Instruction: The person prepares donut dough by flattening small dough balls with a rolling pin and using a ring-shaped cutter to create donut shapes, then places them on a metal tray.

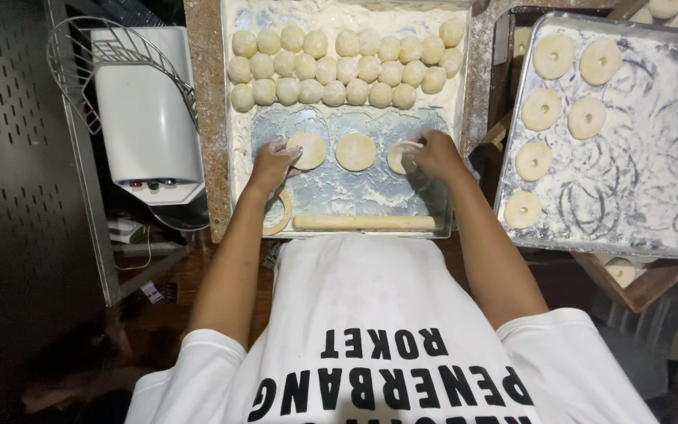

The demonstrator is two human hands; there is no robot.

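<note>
The left hand [270,165] lies with bent fingers on the edge of a flattened dough disc [308,149], touching it and not lifting it. The right hand [433,155] is curled over another disc [399,156] and presses or pinches it; how tightly it closes I cannot tell. Between them lies a third disc [355,151], untouched.

I judge that the step in hand is the flattening and shaping of the dough pieces, and the next move would need an even pressure, so that the soft dough does not tear or stick.

The discs are pale, smooth and round, and they lie on the floured metal tray [331,198]. Beyond them stand three rows of dough balls [339,67], small and matte, close together. At the near edge of the tray lies a wooden rolling pin [366,223], and beside the left wrist a round ring cutter [280,216].

To the right, a second tray [653,180], dusted with swirls of flour, carries ring-shaped pieces [541,108] with a hole in the middle. To the left stands a white appliance [147,118] under a wire guard.
</note>
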